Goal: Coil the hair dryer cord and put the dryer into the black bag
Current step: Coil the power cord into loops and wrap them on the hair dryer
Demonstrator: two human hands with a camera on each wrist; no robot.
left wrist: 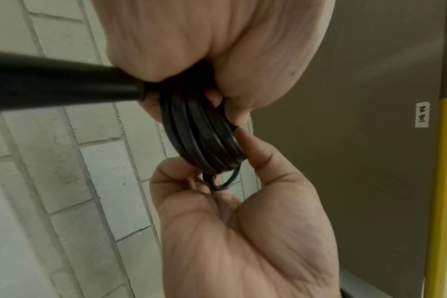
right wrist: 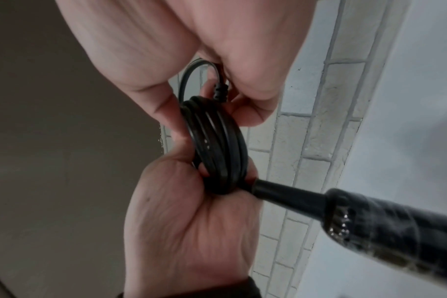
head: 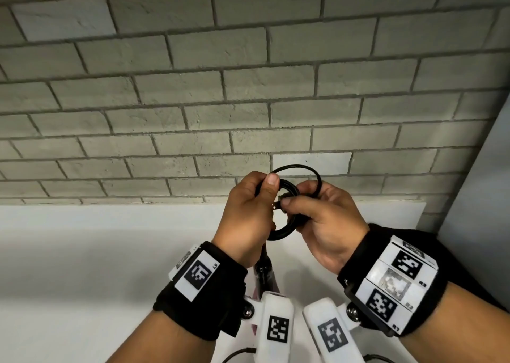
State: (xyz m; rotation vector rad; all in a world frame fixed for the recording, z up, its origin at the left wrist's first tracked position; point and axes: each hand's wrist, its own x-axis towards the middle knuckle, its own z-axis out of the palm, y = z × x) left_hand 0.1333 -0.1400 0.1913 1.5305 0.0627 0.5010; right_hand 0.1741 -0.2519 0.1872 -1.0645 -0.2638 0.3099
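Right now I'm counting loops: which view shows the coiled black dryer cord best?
The right wrist view: the coiled black dryer cord sits edge-on, its turns side by side, the left hand gripping it. The left wrist view shows similar turns, partly covered by fingers. The head view shows only rings between both hands.

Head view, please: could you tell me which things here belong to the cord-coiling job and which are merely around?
Part of the job:
- coiled black cord, gripped by the left hand and right hand
- hair dryer handle, hanging below the coil

Merely around:
- grey brick wall
- white table
- yellow post

The black bag is not in view.
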